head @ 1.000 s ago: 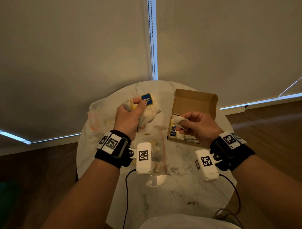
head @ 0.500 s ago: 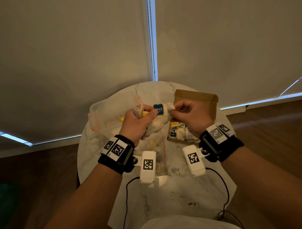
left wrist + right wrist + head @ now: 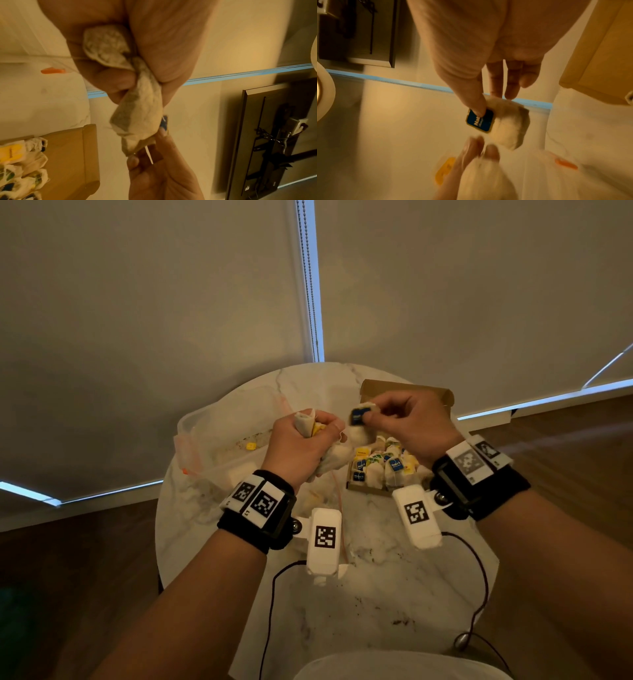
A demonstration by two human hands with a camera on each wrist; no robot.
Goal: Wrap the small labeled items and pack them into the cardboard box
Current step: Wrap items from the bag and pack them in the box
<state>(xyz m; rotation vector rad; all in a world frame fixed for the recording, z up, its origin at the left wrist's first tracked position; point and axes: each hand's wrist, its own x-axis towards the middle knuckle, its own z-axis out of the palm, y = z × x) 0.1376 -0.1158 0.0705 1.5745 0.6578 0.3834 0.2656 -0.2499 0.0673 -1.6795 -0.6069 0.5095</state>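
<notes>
One tea bag [image 3: 362, 419] has left the left hand [image 3: 301, 446].

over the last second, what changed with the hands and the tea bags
The right hand left the cardboard box, crossed to the left hand and took the blue-tagged tea bag out of its bunch; it now pinches that bag just right of the left hand. The left hand grips the remaining bundle as before. The box has not moved.

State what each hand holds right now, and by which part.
The right hand pinches a pale tea bag with a blue paper tag, thumb on the tag. The left hand grips a bunch of pale tea bags around their middles.
</notes>
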